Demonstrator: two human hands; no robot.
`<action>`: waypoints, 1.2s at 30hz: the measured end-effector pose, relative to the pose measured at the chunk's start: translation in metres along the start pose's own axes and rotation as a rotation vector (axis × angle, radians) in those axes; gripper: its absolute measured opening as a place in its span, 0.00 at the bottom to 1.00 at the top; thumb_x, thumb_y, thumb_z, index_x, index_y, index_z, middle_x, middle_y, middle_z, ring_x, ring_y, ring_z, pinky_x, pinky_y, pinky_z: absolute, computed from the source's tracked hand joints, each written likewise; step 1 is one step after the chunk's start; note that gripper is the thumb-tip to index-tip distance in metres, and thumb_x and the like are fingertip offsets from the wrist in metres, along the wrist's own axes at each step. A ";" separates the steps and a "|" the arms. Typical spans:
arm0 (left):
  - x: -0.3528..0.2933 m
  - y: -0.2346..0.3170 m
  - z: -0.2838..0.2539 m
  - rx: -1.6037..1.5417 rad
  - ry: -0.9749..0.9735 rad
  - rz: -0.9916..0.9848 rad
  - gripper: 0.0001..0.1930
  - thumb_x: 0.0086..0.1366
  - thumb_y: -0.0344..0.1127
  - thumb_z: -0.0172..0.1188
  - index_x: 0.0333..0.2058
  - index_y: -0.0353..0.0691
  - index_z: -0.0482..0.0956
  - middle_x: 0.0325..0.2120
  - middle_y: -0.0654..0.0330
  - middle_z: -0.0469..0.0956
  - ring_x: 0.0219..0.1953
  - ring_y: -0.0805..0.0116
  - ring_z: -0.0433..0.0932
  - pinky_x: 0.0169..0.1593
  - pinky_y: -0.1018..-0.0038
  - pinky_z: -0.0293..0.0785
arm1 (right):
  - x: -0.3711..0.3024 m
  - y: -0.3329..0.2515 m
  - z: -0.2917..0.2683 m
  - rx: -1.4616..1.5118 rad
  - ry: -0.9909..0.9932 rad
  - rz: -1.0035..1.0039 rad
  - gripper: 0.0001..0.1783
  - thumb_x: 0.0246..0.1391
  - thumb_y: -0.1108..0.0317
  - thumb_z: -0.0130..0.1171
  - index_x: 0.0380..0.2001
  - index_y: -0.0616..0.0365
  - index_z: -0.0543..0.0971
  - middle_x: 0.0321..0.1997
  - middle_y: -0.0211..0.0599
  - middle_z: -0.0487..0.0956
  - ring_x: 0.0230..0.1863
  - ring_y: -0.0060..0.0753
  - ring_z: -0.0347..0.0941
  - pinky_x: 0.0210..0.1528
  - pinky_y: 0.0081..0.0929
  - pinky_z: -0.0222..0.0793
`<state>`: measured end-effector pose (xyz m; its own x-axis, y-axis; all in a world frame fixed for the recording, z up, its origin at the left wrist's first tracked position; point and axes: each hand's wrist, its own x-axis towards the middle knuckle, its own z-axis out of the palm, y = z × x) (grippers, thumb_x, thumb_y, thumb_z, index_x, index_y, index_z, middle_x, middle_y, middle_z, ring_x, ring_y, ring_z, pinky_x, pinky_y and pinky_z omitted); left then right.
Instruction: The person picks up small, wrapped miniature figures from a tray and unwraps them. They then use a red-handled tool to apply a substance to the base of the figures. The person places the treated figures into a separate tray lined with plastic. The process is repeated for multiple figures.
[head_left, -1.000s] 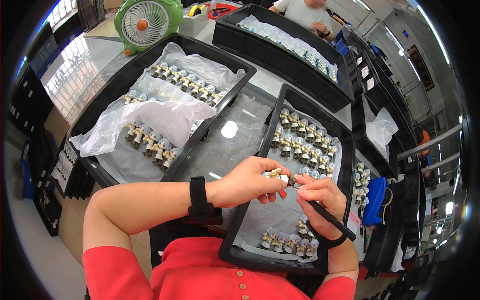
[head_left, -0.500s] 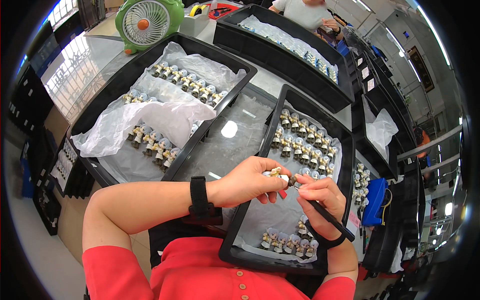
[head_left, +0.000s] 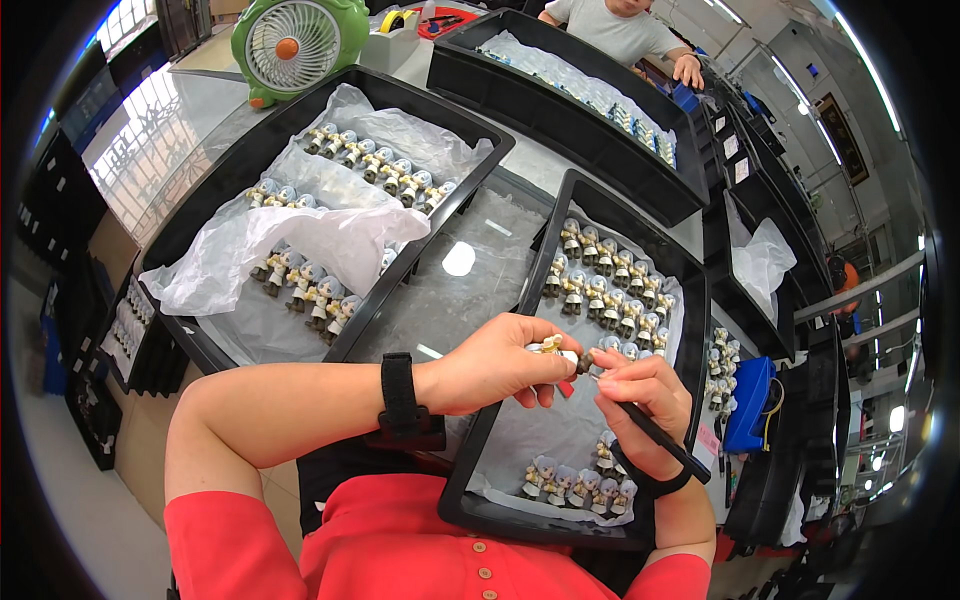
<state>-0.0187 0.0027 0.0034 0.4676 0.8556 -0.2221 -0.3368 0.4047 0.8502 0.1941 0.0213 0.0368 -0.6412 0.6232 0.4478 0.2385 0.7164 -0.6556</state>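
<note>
My left hand (head_left: 500, 362) is closed around a small figurine (head_left: 552, 345) with white-and-gold clothing and dark feet, lying sideways. In a pinch, my right hand (head_left: 645, 400) holds a slim black pen-like tool (head_left: 662, 440); its thin tip meets or nearly meets the figurine's dark foot end. I cannot tell whether it is a brush or a pen. Something small and red (head_left: 566, 389) shows below the left fingers. Both hands are above a black tray (head_left: 465, 470) lined with thin white sheeting, where rows of similar figurines (head_left: 598, 296) lie at the far end and more (head_left: 578, 488) near me.
Left of it, another black tray (head_left: 200, 345) holds figurines partly covered by a crumpled white sheet (head_left: 270, 245). A green fan (head_left: 290, 48) stands behind. Across the table, a person (head_left: 615, 30) is beside a long black tray (head_left: 560, 115). At right sits a blue box (head_left: 748, 405).
My hands, the figurine and the black tool have hardly moved. Across the table, the other person's hand has shifted to the right and spread, and the torso has moved slightly.
</note>
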 end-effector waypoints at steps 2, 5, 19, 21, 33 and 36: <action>0.000 0.001 0.002 -0.015 0.012 0.007 0.15 0.62 0.36 0.58 0.44 0.33 0.74 0.30 0.61 0.78 0.25 0.77 0.74 0.27 0.81 0.70 | 0.000 0.000 0.000 -0.005 0.002 -0.001 0.14 0.43 0.83 0.64 0.33 0.53 0.79 0.35 0.34 0.76 0.45 0.41 0.77 0.55 0.39 0.69; 0.000 0.000 0.000 -0.025 -0.004 -0.006 0.16 0.62 0.36 0.58 0.47 0.34 0.73 0.32 0.61 0.78 0.26 0.77 0.75 0.27 0.81 0.71 | 0.000 0.001 0.001 -0.012 0.002 -0.018 0.14 0.43 0.83 0.64 0.33 0.55 0.78 0.35 0.35 0.76 0.46 0.42 0.77 0.55 0.40 0.70; -0.010 -0.003 0.011 -0.160 -0.074 -0.037 0.23 0.68 0.40 0.51 0.60 0.45 0.62 0.40 0.63 0.76 0.32 0.79 0.72 0.35 0.81 0.68 | -0.005 0.004 0.011 0.013 0.138 -0.066 0.11 0.48 0.81 0.61 0.36 0.60 0.74 0.38 0.43 0.74 0.46 0.44 0.77 0.53 0.41 0.72; -0.011 -0.003 0.011 -0.194 -0.083 -0.049 0.23 0.68 0.41 0.51 0.60 0.46 0.62 0.40 0.63 0.75 0.32 0.79 0.71 0.36 0.81 0.68 | -0.006 0.005 0.014 0.018 0.148 -0.066 0.11 0.48 0.81 0.61 0.36 0.60 0.74 0.38 0.42 0.74 0.46 0.44 0.77 0.53 0.40 0.72; -0.010 -0.003 0.011 -0.292 -0.106 -0.054 0.18 0.68 0.38 0.49 0.55 0.46 0.67 0.35 0.64 0.76 0.31 0.80 0.70 0.35 0.81 0.67 | -0.006 0.005 0.015 -0.053 0.120 -0.091 0.13 0.46 0.82 0.62 0.35 0.59 0.75 0.37 0.41 0.74 0.46 0.44 0.78 0.52 0.38 0.73; -0.010 -0.004 0.011 -0.305 -0.096 -0.057 0.18 0.68 0.38 0.49 0.55 0.46 0.67 0.35 0.63 0.76 0.30 0.80 0.70 0.35 0.81 0.67 | -0.005 0.005 0.015 -0.056 0.118 -0.097 0.13 0.46 0.82 0.62 0.35 0.59 0.75 0.37 0.41 0.74 0.45 0.44 0.78 0.52 0.38 0.73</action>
<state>-0.0132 -0.0112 0.0080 0.5628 0.8003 -0.2066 -0.5303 0.5414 0.6525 0.1879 0.0169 0.0218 -0.5735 0.5806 0.5779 0.2224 0.7893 -0.5723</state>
